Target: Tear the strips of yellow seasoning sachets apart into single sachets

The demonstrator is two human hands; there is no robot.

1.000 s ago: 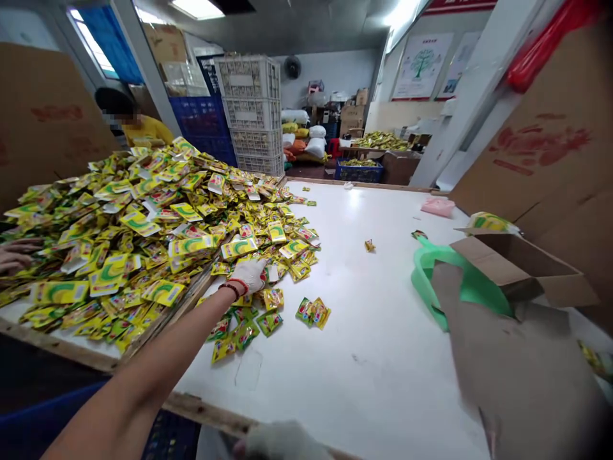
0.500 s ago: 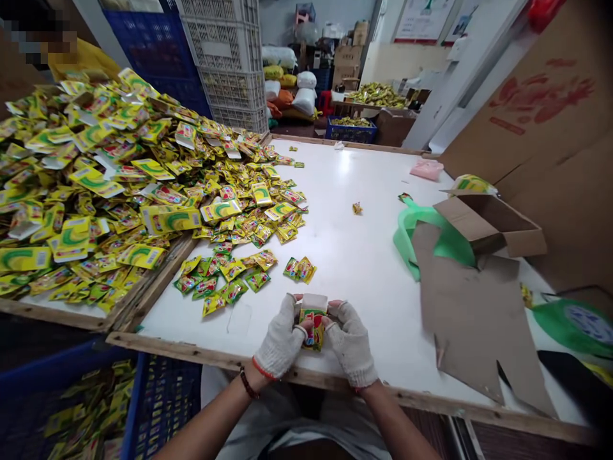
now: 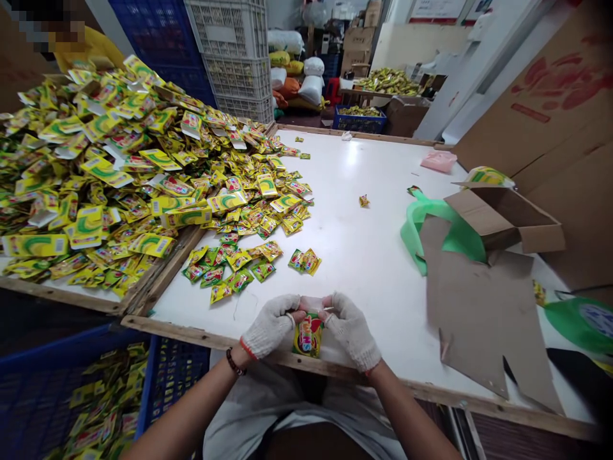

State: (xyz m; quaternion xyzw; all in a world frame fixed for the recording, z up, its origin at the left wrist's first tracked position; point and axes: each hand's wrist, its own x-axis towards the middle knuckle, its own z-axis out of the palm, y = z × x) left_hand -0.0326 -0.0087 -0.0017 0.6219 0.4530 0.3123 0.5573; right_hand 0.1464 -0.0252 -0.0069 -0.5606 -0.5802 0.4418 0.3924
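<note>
Both hands wear white knit gloves with bare fingertips. My left hand (image 3: pixel 272 324) pinches the upper left of a small green and yellow candy box (image 3: pixel 307 337) at the table's front edge. From the other side my right hand (image 3: pixel 353 331) grips the box's top right, near its raised white flap. The box's printed front faces up toward me, and its inside is hidden. Just beyond the hands lie a couple of candy packets (image 3: pixel 305 260). To their left is a loose group of green and yellow candy packets (image 3: pixel 239 279).
A large heap of candy packets and flat boxes (image 3: pixel 110 172) covers the left. Blue crates (image 3: pixel 143 377) stand below. On the right are a green basin (image 3: pixel 412 233), torn cardboard (image 3: pixel 479 313) and an open carton (image 3: pixel 541 236). Someone in yellow (image 3: pixel 96 45) is at far left.
The box has tilted so more of its printed front shows, and my fingers have shifted to its top end. The view has swung slightly.
</note>
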